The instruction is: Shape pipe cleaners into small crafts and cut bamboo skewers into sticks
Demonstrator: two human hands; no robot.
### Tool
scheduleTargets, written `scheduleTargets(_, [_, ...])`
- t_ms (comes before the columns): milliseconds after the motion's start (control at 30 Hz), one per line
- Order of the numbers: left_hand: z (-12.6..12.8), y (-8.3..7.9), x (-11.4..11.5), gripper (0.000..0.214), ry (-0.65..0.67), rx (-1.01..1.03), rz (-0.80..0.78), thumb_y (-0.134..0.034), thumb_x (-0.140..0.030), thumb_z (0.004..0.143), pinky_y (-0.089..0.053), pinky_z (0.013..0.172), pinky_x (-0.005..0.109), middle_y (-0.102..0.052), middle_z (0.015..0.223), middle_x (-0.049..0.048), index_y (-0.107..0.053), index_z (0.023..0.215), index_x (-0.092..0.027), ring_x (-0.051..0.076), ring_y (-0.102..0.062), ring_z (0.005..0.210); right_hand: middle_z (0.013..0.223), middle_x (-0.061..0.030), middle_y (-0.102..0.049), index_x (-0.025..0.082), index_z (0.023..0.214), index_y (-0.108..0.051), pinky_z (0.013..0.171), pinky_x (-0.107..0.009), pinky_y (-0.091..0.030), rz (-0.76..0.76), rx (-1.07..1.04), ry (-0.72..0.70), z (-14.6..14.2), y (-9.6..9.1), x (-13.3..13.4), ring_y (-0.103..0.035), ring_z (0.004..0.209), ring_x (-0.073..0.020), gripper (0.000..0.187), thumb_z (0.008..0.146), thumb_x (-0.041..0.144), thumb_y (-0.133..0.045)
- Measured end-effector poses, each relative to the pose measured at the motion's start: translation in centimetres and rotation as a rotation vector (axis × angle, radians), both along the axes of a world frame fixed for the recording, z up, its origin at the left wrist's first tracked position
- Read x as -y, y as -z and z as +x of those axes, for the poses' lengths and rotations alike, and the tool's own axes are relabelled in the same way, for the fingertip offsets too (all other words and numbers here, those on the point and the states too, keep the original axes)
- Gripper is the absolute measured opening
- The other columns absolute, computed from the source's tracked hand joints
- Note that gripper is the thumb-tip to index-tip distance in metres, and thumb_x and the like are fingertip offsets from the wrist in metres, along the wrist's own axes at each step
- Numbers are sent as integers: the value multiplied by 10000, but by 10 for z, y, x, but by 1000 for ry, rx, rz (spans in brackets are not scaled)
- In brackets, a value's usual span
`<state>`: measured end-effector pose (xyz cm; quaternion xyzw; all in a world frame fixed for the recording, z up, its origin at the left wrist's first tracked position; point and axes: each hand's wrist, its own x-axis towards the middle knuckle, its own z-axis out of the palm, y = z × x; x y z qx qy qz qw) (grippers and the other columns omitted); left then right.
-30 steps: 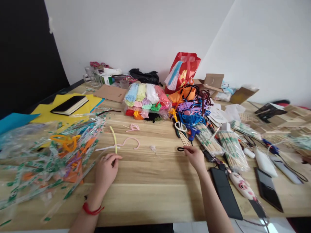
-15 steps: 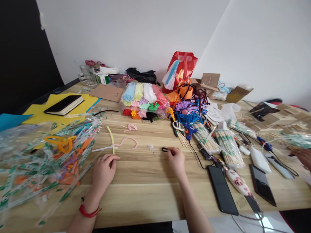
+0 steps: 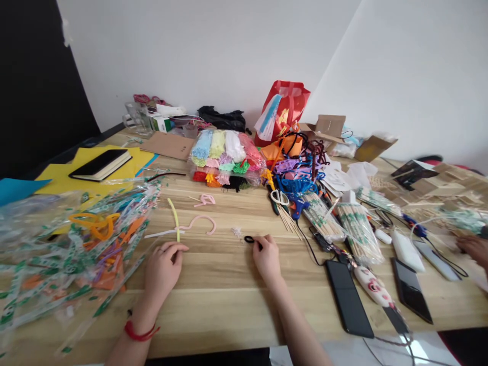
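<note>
My right hand (image 3: pixel 267 259) pinches a small black loop (image 3: pixel 249 239), which looks like a bent pipe cleaner, low over the table. My left hand (image 3: pixel 164 269) rests on the wood, fingers loosely bent and thumb apart, right by the lower end of a yellow pipe cleaner (image 3: pixel 173 213). That strip crosses a white pipe cleaner (image 3: pixel 158 234). A hook-shaped pink pipe cleaner (image 3: pixel 206 217) lies beside them, and a smaller bent pink piece (image 3: pixel 207 199) sits farther back. Tiny whitish bits (image 3: pixel 237 232) are scattered just left of the loop.
Plastic wrappers (image 3: pixel 76 264) cover the left side. A bag of coloured pipe cleaners (image 3: pixel 229 157) lies behind. White-handled scissors (image 3: pixel 280 197), a blue glue gun (image 3: pixel 299 206), bagged wooden sticks (image 3: pixel 358 231) and a phone (image 3: pixel 348 300) are on the right. Another person's hand (image 3: pixel 475 249) shows at the right edge.
My right hand has moved a little to the left with the black loop, closer to the whitish bits. My left hand has stayed put.
</note>
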<state>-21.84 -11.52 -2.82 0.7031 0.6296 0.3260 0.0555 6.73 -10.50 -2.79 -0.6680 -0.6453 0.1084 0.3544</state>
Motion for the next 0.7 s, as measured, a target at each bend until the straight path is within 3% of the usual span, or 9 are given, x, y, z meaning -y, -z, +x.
scheduleTargets(167, [0,0,0,218,4,-2,-5,-437,-184,773,-444,771,345,-668,866,43,-653,760,-215,222,-578,812,773,-97,-593,126,839,-697,723,-307,-418,85,17,340,65,-7,-2,-556,733,-212,281,775,252,-454])
scheduleTargets(267, [0,-1,1,219,-4,-10,-1,-440,-187,772,-443,764,349,-669,864,42,-656,757,-217,224,-575,803,764,-106,-587,118,824,-696,716,-317,-416,69,72,393,84,-2,-2,-546,729,-221,285,765,239,-446])
scheduleTargets(533, [0,-1,1,222,0,-12,8,-438,-184,773,-444,758,339,-669,862,39,-655,758,-222,219,-584,804,785,-77,-574,189,839,-698,709,-267,-428,-22,52,-10,4,5,-3,-562,720,-179,306,784,155,-400])
scheduleTargets(600, [0,-1,0,223,1,-12,7,-435,-182,773,-445,759,339,-670,863,39,-653,755,-221,218,-585,804,793,-74,-588,184,843,-697,724,-270,-428,8,-6,6,4,1,-3,-568,728,-178,288,788,175,-414])
scheduleTargets(700, [0,0,0,221,8,-10,5,-435,-178,771,-446,754,336,-670,856,39,-652,755,-220,216,-584,798,812,-89,-609,155,868,-694,735,-291,-424,57,-45,159,28,-5,-8,-568,736,-190,283,793,235,-434])
